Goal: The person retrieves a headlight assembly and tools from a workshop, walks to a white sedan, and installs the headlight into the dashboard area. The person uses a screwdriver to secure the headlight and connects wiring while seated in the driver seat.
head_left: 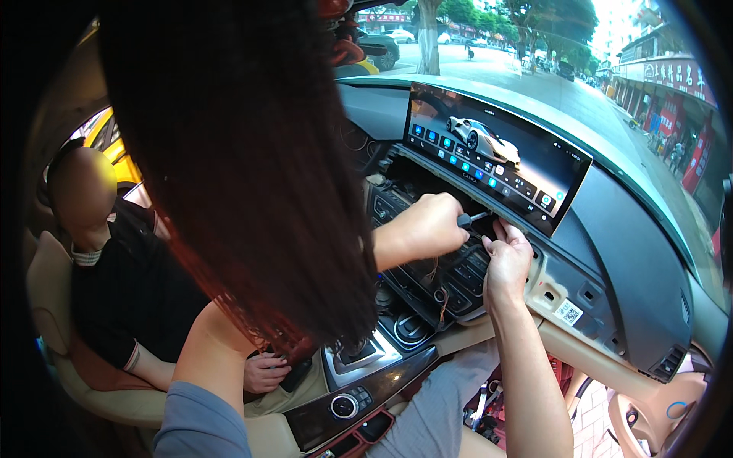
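My left hand is closed around a screwdriver with a dark handle. Its shaft points right, into the dashboard opening under a wide display screen. My right hand is raised at the lower edge of the screen, beside the screwdriver's tip. Its fingertips and thumb come together at the opening's rim; what they pinch is hidden. Below my left hand lies a loosened black control panel with buttons, and a thin brown wire hangs near it.
Long dark hair covers the left middle and part of my left arm. A person in a dark shirt sits at left, one hand on the lap. The gear console is below; bare dashboard frame shows at right.
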Available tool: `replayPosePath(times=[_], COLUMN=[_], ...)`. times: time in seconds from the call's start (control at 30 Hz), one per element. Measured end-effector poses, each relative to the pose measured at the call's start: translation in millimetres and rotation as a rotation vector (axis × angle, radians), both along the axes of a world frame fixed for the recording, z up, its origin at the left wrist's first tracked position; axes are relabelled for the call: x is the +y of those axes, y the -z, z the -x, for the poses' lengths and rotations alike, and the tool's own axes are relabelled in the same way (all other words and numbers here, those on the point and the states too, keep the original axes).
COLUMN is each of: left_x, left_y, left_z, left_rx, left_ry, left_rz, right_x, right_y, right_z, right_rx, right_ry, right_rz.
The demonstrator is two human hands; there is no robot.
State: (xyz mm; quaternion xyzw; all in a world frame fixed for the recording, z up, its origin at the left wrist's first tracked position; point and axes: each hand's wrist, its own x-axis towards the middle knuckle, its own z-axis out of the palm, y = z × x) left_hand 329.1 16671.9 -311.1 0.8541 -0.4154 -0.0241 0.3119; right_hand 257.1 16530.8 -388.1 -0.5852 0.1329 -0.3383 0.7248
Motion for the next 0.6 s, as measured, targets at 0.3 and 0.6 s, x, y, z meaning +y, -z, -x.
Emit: replayPosePath(times=[0.3,0.6], left_x=[4,0], left_y=[24,-10], left_z=[17,-14], left_rx=[-1.246,0.876], left_ry=[0.0,-0.14], left_rz=[-0.072,0.086], right_x=[0,2], right_y=[0,-2], right_z=[1,1], right_rx=[-0.036,-0.003], right_ry=[-0.041,-0.015], right_rz=[-0.019,0.011])
